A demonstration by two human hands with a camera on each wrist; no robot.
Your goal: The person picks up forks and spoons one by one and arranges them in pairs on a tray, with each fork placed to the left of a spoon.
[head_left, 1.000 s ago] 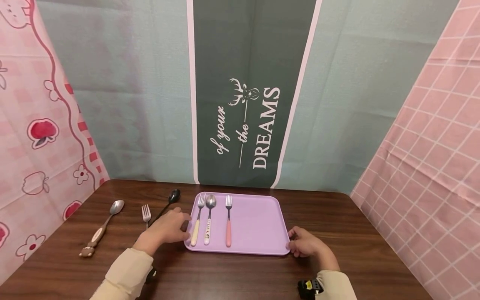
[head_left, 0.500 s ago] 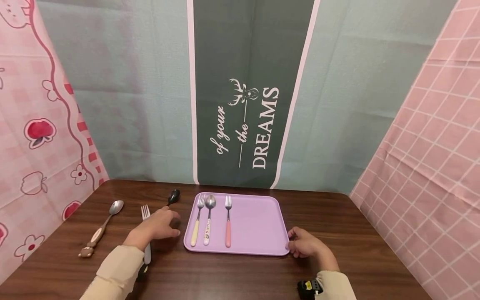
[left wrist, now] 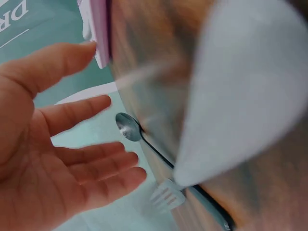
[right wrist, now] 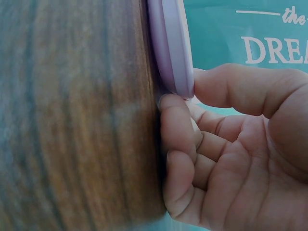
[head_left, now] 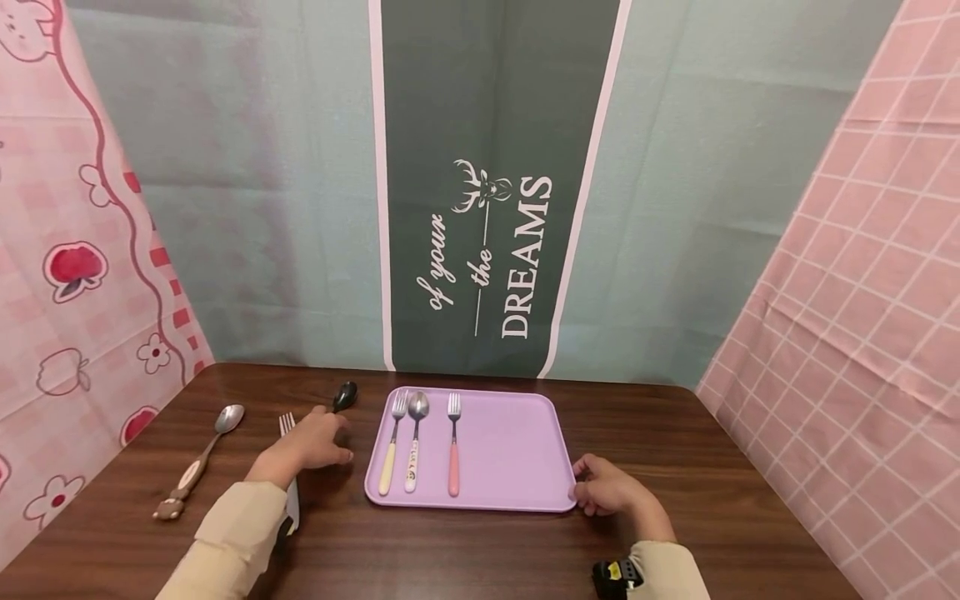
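Note:
My left hand (head_left: 309, 442) hovers over the black spoon (head_left: 345, 396) and the white-handled fork (head_left: 287, 423), hiding parts of both. Its fingers are spread and hold nothing; in the left wrist view the black spoon (left wrist: 129, 126) lies beyond the fingertips. A blurred white shape, probably the fork's handle (left wrist: 245, 86), fills that view's right side. At the near right corner of the purple tray (head_left: 510, 450), my right hand (head_left: 607, 485) pinches the rim, thumb on top and fingers curled below. On the tray lie a yellow-handled fork (head_left: 388, 467), a white-handled spoon (head_left: 412, 467) and a pink-handled fork (head_left: 453, 471).
A spoon with a brown bear handle (head_left: 191, 475) lies at the left of the dark wooden table (head_left: 480, 554). Fabric hangings stand behind the table and on both sides. A camera strap (head_left: 615, 575) circles the right wrist.
My left hand has moved left, away from the tray's left edge, to above the black spoon and white-handled fork. The right hand stays at the tray corner.

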